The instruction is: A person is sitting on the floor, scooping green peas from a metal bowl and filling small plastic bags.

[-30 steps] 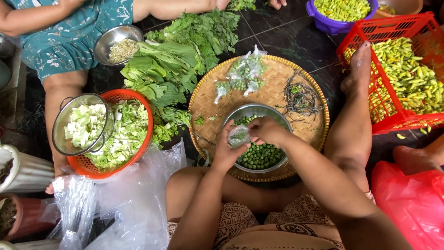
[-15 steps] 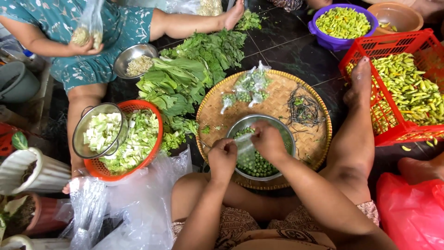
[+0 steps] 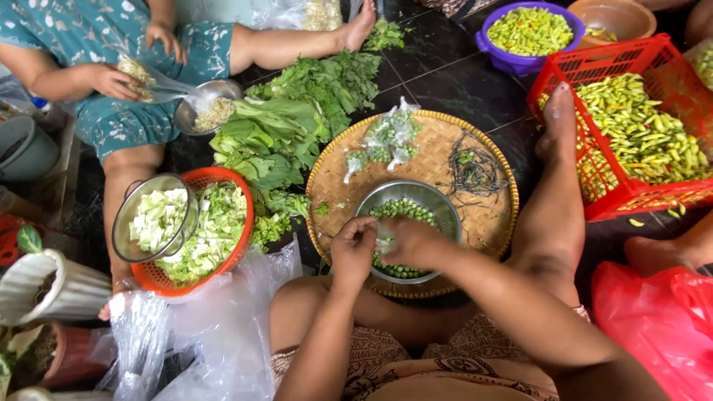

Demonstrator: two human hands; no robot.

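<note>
My left hand and my right hand meet over the near rim of a steel bowl of small round green vegetables. Both hands pinch a small clear bag between them, and most of it is hidden by my fingers. The bowl stands on a round woven tray in front of my crossed legs. Several small filled bags and a tangle of dark bands lie on the tray's far side.
Leafy greens are heaped left of the tray. Beside them, a red basket of chopped greens holds a metal strainer. A red crate of chillies and a purple bowl sit far right. Another person fills a bag.
My hands have dropped from over the bowl's middle to its near rim, closer together. The other person has lowered their bag toward the steel bowl on their lap.
</note>
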